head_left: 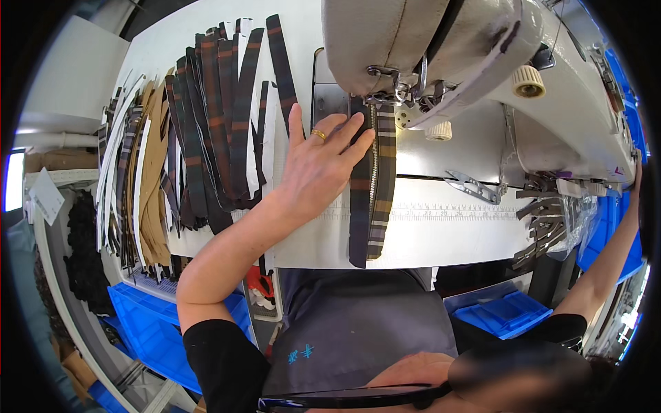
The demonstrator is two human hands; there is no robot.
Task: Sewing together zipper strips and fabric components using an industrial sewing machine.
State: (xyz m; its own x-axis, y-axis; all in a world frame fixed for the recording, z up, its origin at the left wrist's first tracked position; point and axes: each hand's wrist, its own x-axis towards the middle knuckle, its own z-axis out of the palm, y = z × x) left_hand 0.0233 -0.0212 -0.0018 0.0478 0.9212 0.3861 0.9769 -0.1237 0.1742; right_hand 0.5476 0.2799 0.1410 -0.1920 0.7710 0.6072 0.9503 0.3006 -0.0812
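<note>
My left hand (320, 162) lies with its fingers spread on a dark fabric strip with a zipper (373, 186). The zipper's metal teeth run lengthwise between a dark band and a plaid band. The strip's far end sits under the head of a sewing machine (413, 41), where the needle area is partly hidden. At the far right, my right hand (639, 172) reaches to the machine's end; its fingers are hidden by the dark rim of the picture.
Many plaid strips (220, 117) and tan strips (153, 186) lie on the left of the white table. Thread snips (475, 186) rest right of the zipper piece. Short brown strips (544, 220) hang at the right edge. Blue bins (158, 330) stand below.
</note>
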